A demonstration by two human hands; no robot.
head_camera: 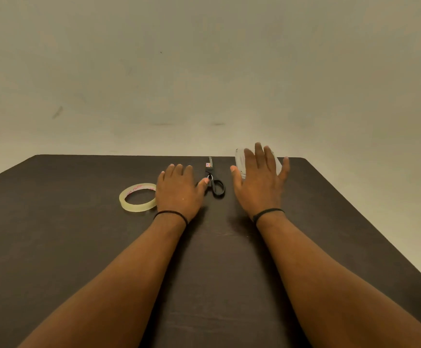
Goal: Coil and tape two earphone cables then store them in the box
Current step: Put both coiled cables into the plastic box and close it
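Bare pale wall (204, 71) behind, faintly scuffed. Dark wooden table (66, 247) butts against it. Left hand (179, 189) flat on the tabletop, fingers relaxed, holding nothing. Right hand (259, 182) spread, fingers straight, over a clear plastic box (241, 162) at the far edge; contact unclear. Tape roll (138, 197) lies just left of left hand. Black-handled scissors (213, 182) between the hands. Earphone cables not seen.

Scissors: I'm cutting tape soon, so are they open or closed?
Closed: the scissors lie flat on the table, blades together pointing away, handles side by side.
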